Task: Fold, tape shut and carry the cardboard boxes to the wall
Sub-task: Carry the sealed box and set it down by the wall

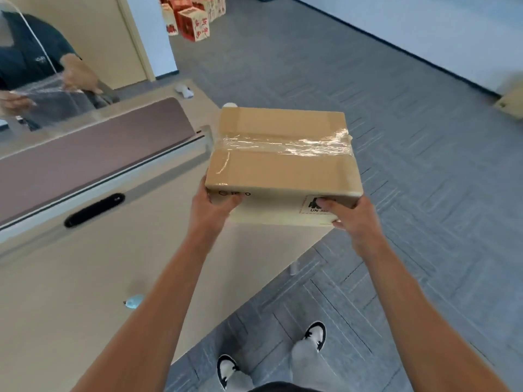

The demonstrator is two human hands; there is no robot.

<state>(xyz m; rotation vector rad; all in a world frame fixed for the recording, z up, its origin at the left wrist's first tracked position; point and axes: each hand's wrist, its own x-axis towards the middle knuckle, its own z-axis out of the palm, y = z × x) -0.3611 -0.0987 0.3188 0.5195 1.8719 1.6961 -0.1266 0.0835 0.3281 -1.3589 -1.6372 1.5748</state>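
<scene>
The bench stretches left; over its far corner the taped cardboard box is held up. The left hand grips its near-left corner, the right hand curls round the near-right edge. It looks stiff and probably light; the glossy tape could be slippery, so bare corners suit. Sealed, contents hidden

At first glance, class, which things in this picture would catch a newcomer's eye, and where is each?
The eye lands first on the cardboard box at the centre, sealed with a wrinkled strip of clear tape across its top. Both hands grip its near corners, the left hand and the right hand, at the table's corner. Far behind, red printed boxes stand on the grey floor.
</scene>
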